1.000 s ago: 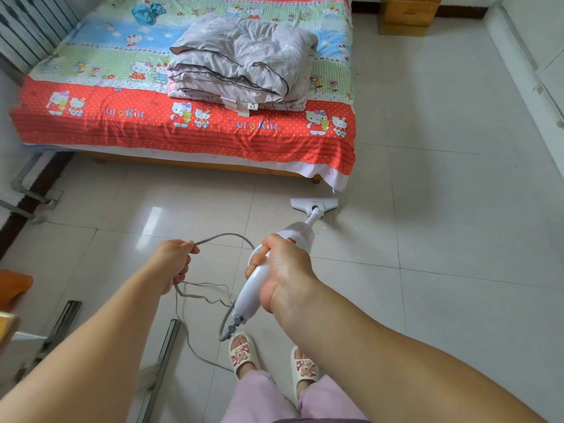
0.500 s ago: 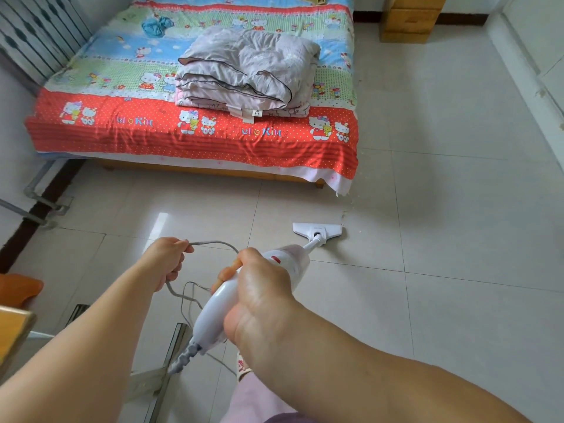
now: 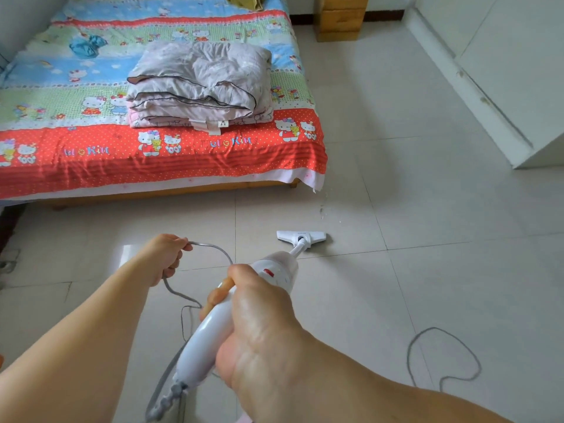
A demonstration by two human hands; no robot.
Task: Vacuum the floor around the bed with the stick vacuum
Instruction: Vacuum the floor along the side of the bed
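Where gripped, vacuum handle (image 3: 210, 337) half-hidden.

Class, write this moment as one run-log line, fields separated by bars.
right hand grips stick vacuum | left hand holds cord | floor head on tile near bed corner

The stick vacuum (image 3: 213, 328) is white with a small red mark on its rounded body; it slants forward and down, handle nearest the camera, its thin tube ending in a flat white floor head (image 3: 300, 237) lying on the pale tiled floor (image 3: 427, 285), near the foot corner of the bed (image 3: 158, 166), apart from it; a grey cord (image 3: 210, 250) loops from the handle end
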